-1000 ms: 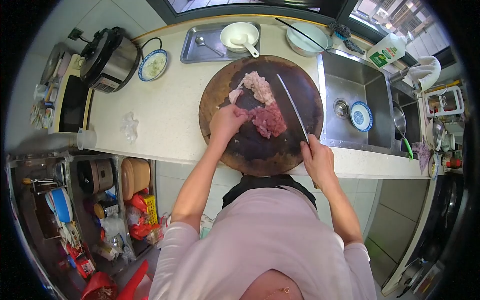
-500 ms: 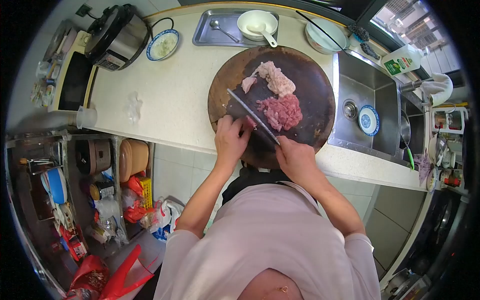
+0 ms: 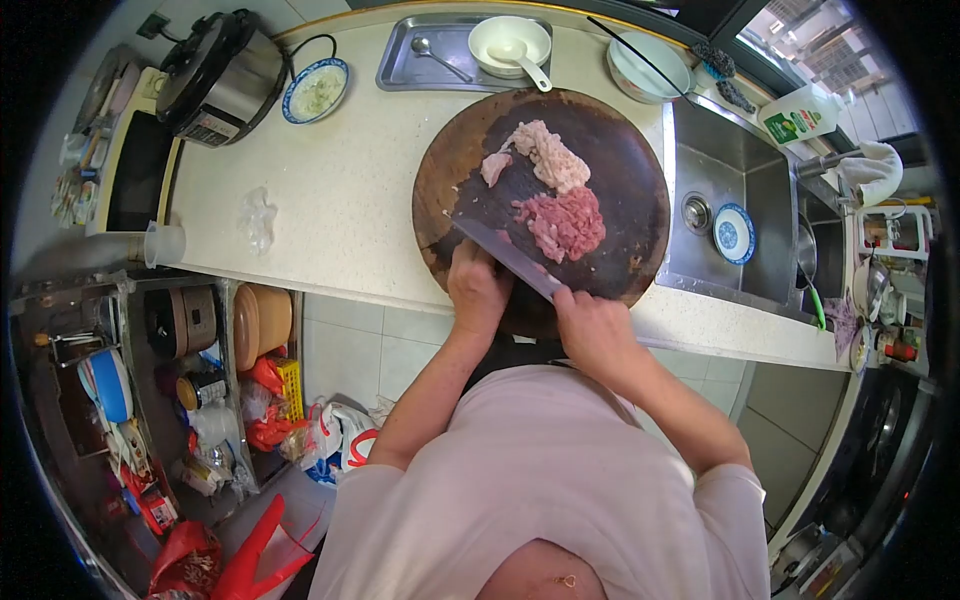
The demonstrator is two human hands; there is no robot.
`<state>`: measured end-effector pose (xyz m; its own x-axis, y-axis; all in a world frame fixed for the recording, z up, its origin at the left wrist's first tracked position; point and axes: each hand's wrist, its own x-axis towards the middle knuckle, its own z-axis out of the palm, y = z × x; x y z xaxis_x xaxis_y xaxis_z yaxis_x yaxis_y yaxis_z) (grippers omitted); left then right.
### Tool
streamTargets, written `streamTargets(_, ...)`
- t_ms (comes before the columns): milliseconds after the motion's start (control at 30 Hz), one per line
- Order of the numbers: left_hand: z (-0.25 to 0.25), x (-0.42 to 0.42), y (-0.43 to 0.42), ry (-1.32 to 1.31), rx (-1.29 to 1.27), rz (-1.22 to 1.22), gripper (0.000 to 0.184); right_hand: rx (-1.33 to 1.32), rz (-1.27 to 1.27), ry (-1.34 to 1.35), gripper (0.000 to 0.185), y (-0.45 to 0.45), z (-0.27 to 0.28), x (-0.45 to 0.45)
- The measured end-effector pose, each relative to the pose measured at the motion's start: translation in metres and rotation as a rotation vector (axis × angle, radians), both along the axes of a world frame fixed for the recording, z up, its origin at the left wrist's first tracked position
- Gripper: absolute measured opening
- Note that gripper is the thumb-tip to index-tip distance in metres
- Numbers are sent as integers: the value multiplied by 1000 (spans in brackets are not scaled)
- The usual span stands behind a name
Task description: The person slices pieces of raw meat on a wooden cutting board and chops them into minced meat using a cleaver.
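Note:
A round dark wooden chopping board (image 3: 632, 180) lies on the counter. On it are a heap of pale chopped meat (image 3: 552, 160) and, touching it, a heap of red chopped meat (image 3: 567, 222). My right hand (image 3: 592, 322) grips the handle end of a knife (image 3: 508, 260), its blade slanting up to the left over the board's near part. My left hand (image 3: 478, 285) is closed beside and partly under the blade; what its fingers hold is hidden. Small red bits of meat show along the blade.
Behind the board stand a metal tray (image 3: 398, 60) with a spoon (image 3: 442, 60), a white bowl (image 3: 508, 46) and a glass bowl (image 3: 648, 68). The sink (image 3: 725, 160) is to the right. A patterned bowl (image 3: 315, 92) and a cooker (image 3: 222, 80) stand at the left.
The knife has swung from the board's right side to its near left, its blade now lying flatter. My left hand has moved from the meat heaps to the board's near edge.

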<state>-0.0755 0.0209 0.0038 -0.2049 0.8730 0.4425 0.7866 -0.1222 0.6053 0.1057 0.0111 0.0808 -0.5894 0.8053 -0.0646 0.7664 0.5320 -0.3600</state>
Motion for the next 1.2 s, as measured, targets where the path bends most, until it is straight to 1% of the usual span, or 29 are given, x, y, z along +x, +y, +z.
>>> streamTargets(100, 2, 1, 4, -10, 68, 15, 20, 115, 37, 144, 9, 24, -12, -33)
streamTargets(200, -5, 3, -3, 92, -143, 107, 15, -12, -28, 3, 10, 40, -11, -33)
streamTargets(233, -8, 2, -3, 76, -53, 88, 12, -54, -90, 3, 10, 49, -4, -26)
streamTargets(267, -2, 4, -5, 32, -64, 75, 12, -45, -145, 83, 13, 53, -4, -20)
streamTargets(333, 13, 5, -9, -51, -87, 54, 15, -55, -158, 54, 15, 49, 4, -12)
streamTargets(367, 12, 4, -10, -56, -86, 48, 15, -41, -126, 73, 14, 43, 8, -9)
streamTargets(467, 3, 1, -8, -34, -18, 44, 7, -14, -34, 89, 12, 19, 14, -2)
streamTargets(567, 2, 0, -8, -23, 15, 14, 10, 31, 49, 42, 9, 8, 13, -1)
streamTargets(700, 1, 5, -6, -34, 88, 36, 16, -1, 46, -21, 8, -3, 15, 11)
streamTargets(767, 7, 6, -7, -13, 63, 38, 20, -1, 45, -70, 7, -6, 16, 17)
streamTargets(900, 3, 5, -8, -24, -1, 36, 23, 45, 106, -54, 7, 4, 16, 10)
streamTargets(1000, 0, 3, -6, -47, 20, -7, 23, 69, 121, -46, 7, 19, 11, -10)
streamTargets(1100, -4, 6, -2, -9, 97, 32, 15, 114, 129, 9, 8, 38, -13, -38)
streamTargets(1200, -6, 12, -8, 106, -2, 112, 10, 106, 95, 16, 8, 52, -9, -30)
